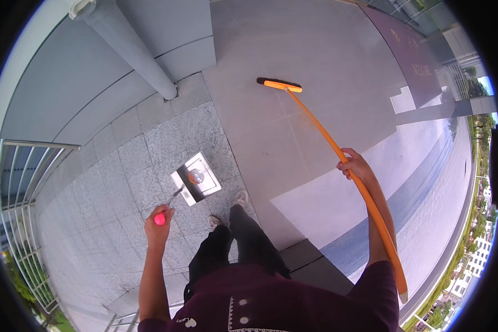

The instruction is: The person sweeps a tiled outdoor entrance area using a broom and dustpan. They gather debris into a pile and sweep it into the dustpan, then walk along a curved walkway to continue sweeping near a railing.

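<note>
A long orange broom (336,148) slants across the right side, its pole passing through my right hand (355,164), which is closed around it. The broom's head, orange with dark bristles, rests on the smooth grey floor at the upper middle. My left hand (159,217) grips the handle of a long-handled dustpan (208,167); the handle's pink-red end shows beside my thumb. The metal pan is shiny and sits over the stone paving just ahead of my feet. Inside the pan lies a roundish, see-through item (196,176) with some orange on it, its kind unclear.
A grey pipe (133,50) runs down the wall to the paving at the upper left. Metal railings (25,221) stand at the far left. A dark reddish mat (401,52) lies at the upper right. Sunlit floor spreads along the right.
</note>
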The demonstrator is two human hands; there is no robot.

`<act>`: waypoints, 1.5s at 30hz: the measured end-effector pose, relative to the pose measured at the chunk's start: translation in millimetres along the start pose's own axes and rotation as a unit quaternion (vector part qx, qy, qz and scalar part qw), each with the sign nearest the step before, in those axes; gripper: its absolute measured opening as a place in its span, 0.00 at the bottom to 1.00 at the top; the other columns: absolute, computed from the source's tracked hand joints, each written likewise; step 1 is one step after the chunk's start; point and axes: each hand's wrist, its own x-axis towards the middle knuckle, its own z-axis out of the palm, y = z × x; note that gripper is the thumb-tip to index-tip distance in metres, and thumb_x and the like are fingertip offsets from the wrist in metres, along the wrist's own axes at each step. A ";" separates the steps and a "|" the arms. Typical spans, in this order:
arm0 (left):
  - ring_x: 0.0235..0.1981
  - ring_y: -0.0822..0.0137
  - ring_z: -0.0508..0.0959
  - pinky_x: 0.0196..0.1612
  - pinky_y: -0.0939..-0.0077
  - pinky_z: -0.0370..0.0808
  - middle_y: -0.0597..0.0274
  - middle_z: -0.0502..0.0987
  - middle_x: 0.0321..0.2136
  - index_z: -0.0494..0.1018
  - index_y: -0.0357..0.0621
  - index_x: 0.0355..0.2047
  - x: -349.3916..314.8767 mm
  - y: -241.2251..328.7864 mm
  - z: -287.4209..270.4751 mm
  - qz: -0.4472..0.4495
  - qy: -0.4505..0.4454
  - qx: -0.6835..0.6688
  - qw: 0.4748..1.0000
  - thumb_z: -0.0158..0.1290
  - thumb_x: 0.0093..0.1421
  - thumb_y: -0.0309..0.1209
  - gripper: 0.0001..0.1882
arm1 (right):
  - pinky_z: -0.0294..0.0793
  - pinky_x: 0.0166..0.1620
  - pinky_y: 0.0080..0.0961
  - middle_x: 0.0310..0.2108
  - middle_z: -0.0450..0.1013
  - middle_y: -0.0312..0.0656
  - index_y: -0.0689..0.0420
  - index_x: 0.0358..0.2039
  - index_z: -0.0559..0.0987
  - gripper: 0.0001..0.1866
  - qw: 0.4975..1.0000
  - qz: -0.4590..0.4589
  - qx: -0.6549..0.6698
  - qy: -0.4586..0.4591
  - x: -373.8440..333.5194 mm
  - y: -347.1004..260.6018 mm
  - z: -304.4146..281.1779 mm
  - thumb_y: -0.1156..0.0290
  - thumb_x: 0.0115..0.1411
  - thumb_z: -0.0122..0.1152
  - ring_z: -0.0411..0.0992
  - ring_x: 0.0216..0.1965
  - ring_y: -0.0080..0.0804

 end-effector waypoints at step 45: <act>0.34 0.50 0.75 0.37 0.61 0.71 0.52 0.77 0.29 0.75 0.48 0.32 140.5 86.9 171.6 0.172 -0.325 0.180 0.912 0.52 0.49 0.51 0.20 | 0.60 0.17 0.19 0.20 0.65 0.40 0.64 0.54 0.59 0.34 0.927 0.173 0.332 -0.038 -246.0 96.3 231.6 0.83 0.43 0.54 0.61 0.15 0.24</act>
